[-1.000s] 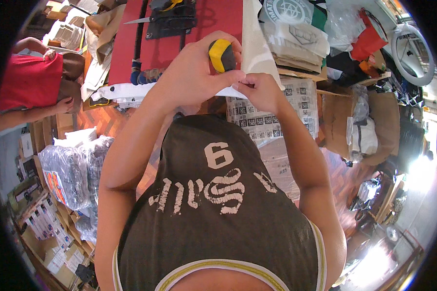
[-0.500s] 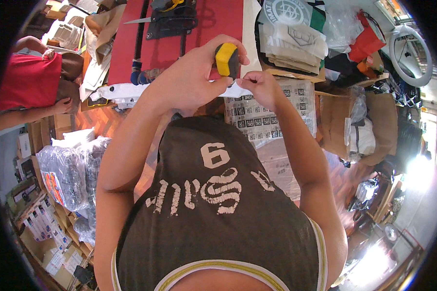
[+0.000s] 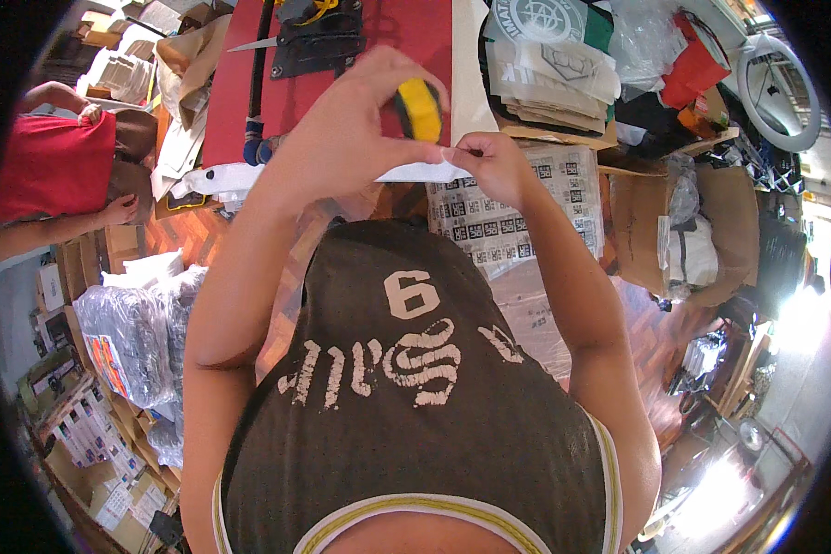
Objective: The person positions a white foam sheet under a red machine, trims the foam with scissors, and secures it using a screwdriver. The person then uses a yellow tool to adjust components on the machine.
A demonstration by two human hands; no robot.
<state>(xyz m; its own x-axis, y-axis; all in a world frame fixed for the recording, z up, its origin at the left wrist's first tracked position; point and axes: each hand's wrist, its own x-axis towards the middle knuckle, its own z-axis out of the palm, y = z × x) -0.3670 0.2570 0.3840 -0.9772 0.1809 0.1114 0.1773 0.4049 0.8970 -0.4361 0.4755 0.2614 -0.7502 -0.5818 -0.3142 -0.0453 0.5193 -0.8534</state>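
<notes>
A yellow and black tape measure (image 3: pixel 420 109) sits in the curve of my left hand (image 3: pixel 342 134), between the fingers and the palm, over the near edge of a red-topped table (image 3: pixel 406 32). My left thumb stretches right and meets the fingertips of my right hand (image 3: pixel 496 168). The right fingers are pinched together; whatever is between them is too small to make out. Beyond my left hand lies a black tool holder (image 3: pixel 316 46) with a yellow cord and a pointed metal blade (image 3: pixel 254 44) sticking out to its left.
White material (image 3: pixel 231 177) runs along the table's near edge. Plastic bags and papers (image 3: pixel 554 78) pile up at the right. Below them stand a printed wrapped package (image 3: pixel 517 198) and an open cardboard box (image 3: pixel 639 226). A person in red (image 3: pixel 55 162) is at the left, above plastic-wrapped bundles (image 3: pixel 129 337).
My left hand has shifted slightly left and up with the tape measure, which has turned. The left thumb now touches the right fingertips, which have moved a little left.
</notes>
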